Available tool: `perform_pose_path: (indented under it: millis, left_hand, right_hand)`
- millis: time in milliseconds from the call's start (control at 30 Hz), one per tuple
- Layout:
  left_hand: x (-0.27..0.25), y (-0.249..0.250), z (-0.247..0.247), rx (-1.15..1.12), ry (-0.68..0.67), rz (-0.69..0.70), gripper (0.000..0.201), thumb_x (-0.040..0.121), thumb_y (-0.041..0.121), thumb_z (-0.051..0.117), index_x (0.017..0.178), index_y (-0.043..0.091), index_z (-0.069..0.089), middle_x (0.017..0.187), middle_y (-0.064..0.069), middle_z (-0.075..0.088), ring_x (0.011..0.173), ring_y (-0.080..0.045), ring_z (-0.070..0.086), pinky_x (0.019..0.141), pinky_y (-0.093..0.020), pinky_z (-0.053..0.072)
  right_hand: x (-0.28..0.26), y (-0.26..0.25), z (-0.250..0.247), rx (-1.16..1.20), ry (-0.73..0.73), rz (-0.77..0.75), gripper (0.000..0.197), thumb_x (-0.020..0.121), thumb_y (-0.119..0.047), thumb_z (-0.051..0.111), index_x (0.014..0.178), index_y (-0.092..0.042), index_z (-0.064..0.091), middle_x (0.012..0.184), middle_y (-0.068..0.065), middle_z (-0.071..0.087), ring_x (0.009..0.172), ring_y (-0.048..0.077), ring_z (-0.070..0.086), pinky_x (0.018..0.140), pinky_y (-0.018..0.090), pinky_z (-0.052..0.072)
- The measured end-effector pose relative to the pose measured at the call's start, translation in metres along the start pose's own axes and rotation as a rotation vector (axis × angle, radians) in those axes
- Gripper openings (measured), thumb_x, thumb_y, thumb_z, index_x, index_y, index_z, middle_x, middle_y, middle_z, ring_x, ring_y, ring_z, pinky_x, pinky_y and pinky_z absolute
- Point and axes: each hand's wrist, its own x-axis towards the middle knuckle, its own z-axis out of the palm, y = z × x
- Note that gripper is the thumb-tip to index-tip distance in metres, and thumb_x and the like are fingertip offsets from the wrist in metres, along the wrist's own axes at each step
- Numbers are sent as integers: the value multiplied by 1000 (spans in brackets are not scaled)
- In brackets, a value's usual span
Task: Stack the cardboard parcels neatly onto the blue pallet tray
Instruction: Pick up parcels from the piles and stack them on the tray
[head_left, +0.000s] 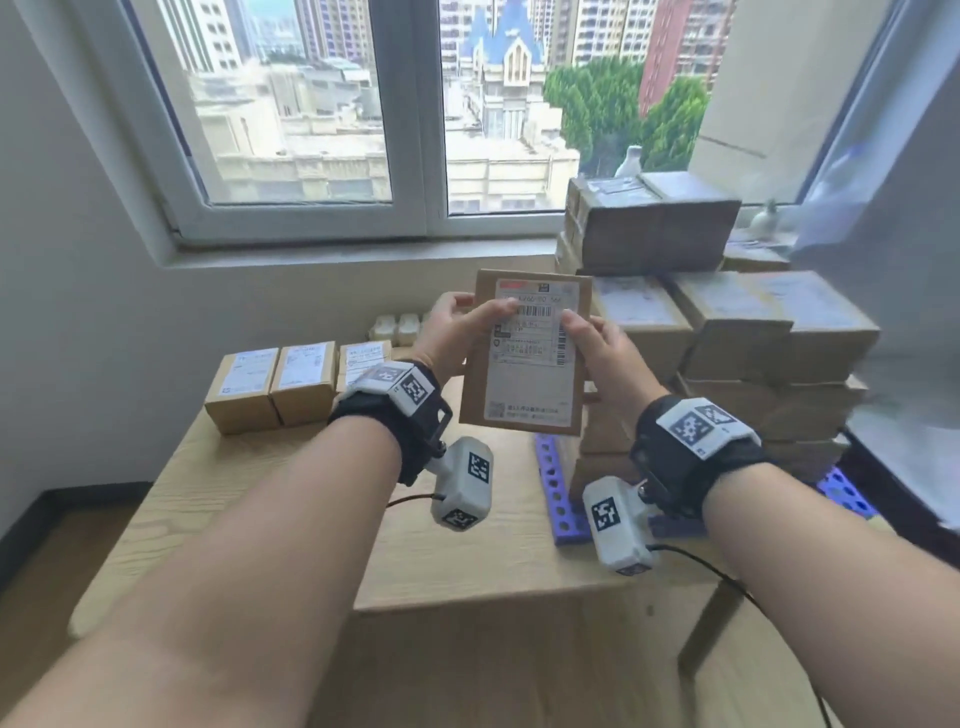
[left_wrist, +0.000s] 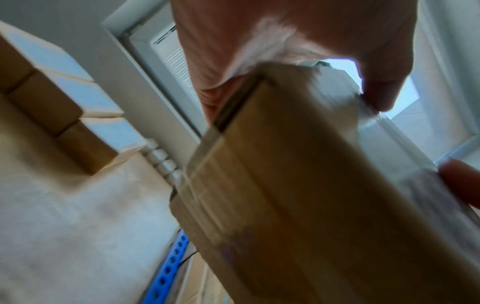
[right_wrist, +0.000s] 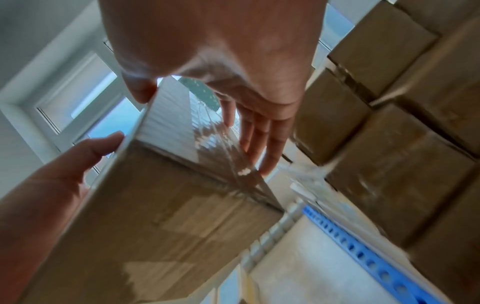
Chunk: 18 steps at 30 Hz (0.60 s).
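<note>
A cardboard parcel (head_left: 527, 358) with a white shipping label is held upright in the air above the table, label facing me. My left hand (head_left: 457, 325) grips its left edge, thumb on the label. My right hand (head_left: 597, 345) holds its right side, thumb on the label and fingers behind. In the left wrist view the parcel (left_wrist: 298, 195) fills the frame; in the right wrist view the parcel (right_wrist: 166, 205) sits between both hands. The blue pallet tray (head_left: 553, 483) lies at the right, with a tall stack of parcels (head_left: 727, 332) on it.
Three small labelled parcels (head_left: 291, 379) stand in a row at the table's back left, with small white items (head_left: 397, 327) behind them. The wooden table (head_left: 291, 519) has bare room in front. A window wall is behind; a light curtain (head_left: 893, 260) hangs at the right.
</note>
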Motion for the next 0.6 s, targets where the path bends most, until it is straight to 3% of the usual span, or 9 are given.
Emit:
perform_pose_path:
  millis: [100, 200, 333, 433, 533, 600]
  left_hand:
    - [22, 39, 17, 18, -20, 77, 110, 49, 69, 78, 134, 6, 47, 114, -10, 70, 98, -24, 71, 70, -36, 60]
    - [40, 72, 46, 51, -21, 131, 106, 52, 72, 74, 133, 8, 50, 112, -7, 72, 99, -24, 71, 82, -46, 58]
    - [64, 108, 93, 79, -19, 177, 109, 52, 73, 70, 136, 8, 46, 111, -7, 71, 99, -22, 70, 77, -42, 59]
    - [84, 131, 133, 81, -7, 196, 109, 54, 73, 67, 136, 6, 45, 107, -6, 72, 95, -21, 71, 72, -37, 58]
    - [107, 151, 174, 64, 16, 223, 104, 53, 74, 65, 131, 7, 50, 107, -8, 71, 95, -22, 71, 68, -34, 57]
    - [125, 161, 202, 37, 22, 224, 105, 52, 77, 67, 128, 7, 53, 110, -9, 70, 98, -23, 69, 68, -35, 55]
  right_hand:
    - [20, -26, -34, 13, 20, -87, 82, 82, -68, 53, 142, -14, 39, 125, 3, 60, 106, 15, 59, 77, 34, 51]
    - [42, -44, -74, -6, 40, -166, 95, 71, -75, 52, 140, -12, 41, 126, 2, 60, 112, 16, 59, 86, 33, 48]
    - [82, -51, -134, -6, 20, -221, 118, 52, -93, 57, 135, -9, 49, 121, 7, 66, 105, 21, 66, 81, 38, 55]
    - [106, -55, -179, 7, -15, -264, 121, 51, -92, 59, 139, -11, 45, 119, 8, 68, 102, 21, 69, 84, 43, 58]
    - [111, -64, -220, 1, -4, -286, 109, 58, -80, 61, 142, -13, 39, 117, 9, 67, 98, 20, 70, 74, 38, 59]
    - [122, -62, -248, 27, -13, -284, 95, 67, -65, 60, 143, -14, 37, 117, 12, 66, 92, 19, 70, 62, 28, 58]
